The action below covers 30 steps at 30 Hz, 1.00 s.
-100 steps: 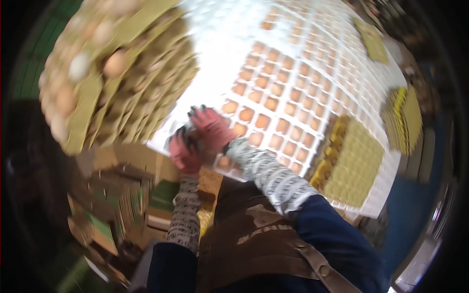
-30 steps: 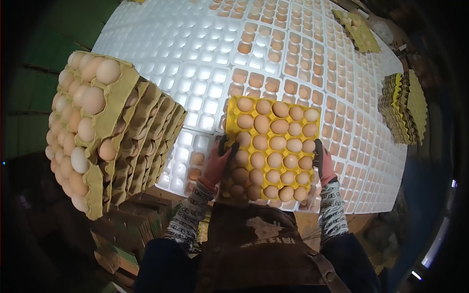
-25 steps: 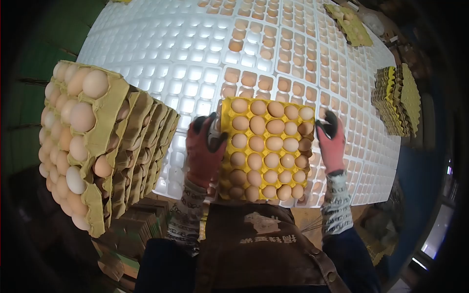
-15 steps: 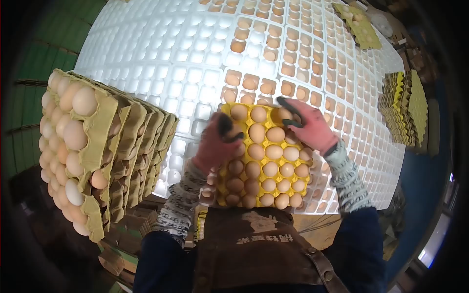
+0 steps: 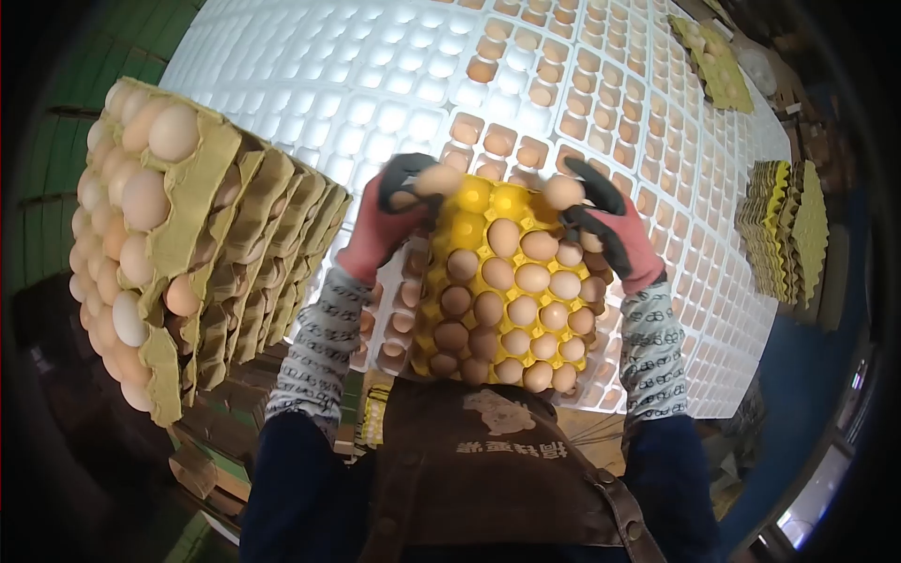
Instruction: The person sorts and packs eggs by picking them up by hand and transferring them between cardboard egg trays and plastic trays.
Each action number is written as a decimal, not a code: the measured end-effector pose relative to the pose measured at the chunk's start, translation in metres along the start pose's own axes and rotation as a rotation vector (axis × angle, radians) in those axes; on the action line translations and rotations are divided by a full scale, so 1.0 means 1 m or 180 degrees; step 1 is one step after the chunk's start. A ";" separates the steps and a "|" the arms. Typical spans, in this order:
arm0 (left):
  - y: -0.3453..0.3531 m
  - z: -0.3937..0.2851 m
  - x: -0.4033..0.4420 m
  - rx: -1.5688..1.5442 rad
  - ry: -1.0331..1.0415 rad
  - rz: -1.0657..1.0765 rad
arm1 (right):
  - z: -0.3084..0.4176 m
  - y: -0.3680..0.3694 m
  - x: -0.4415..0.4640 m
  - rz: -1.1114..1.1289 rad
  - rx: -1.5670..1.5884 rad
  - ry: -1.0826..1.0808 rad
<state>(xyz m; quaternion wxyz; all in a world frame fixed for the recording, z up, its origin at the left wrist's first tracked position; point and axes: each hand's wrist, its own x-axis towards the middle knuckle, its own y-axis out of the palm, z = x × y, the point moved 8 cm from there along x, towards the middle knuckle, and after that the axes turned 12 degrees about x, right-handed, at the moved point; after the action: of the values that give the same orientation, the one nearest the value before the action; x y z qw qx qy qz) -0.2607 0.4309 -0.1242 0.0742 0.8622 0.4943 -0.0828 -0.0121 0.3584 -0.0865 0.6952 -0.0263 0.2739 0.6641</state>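
A yellow egg tray [image 5: 453,229] full of brown eggs lies before me, its far-left cups bare. My left hand [image 5: 394,206], in a pink glove with dark fingertips, is closed around eggs [image 5: 438,180] above the tray's far-left corner; one more egg shows between the fingers. Over the far-right corner, my right hand [image 5: 612,225], gloved alike, grips a pale brown egg [image 5: 563,192] between thumb and fingers. Other eggs lie in the tray just below that hand. White plastic trays [image 5: 399,108] with square pockets spread out beyond, some pockets holding eggs.
On the left rises a tall stack of pulp trays [image 5: 221,202] loaded with eggs. At the far right stand stacked yellowish trays [image 5: 774,220]. Another pulp tray [image 5: 718,70] with a few eggs lies at the top right. My brown apron [image 5: 488,469] meets the near edge.
Eggs have left the yellow tray's far cups and are now in my hands. My left hand has moved left and up, my right hand slightly right. The view has shifted a little.
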 end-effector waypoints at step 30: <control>-0.057 0.052 -0.085 0.3181 0.0040 -0.2539 | -0.082 0.168 0.183 0.1704 -0.5107 -0.0394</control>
<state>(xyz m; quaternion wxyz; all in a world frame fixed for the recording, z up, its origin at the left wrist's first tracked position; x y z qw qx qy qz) -0.3554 0.3769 -0.1595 -0.3763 0.5430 0.6793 -0.3195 -0.2040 0.5117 -0.1774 0.2990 -0.4095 -0.3218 0.7996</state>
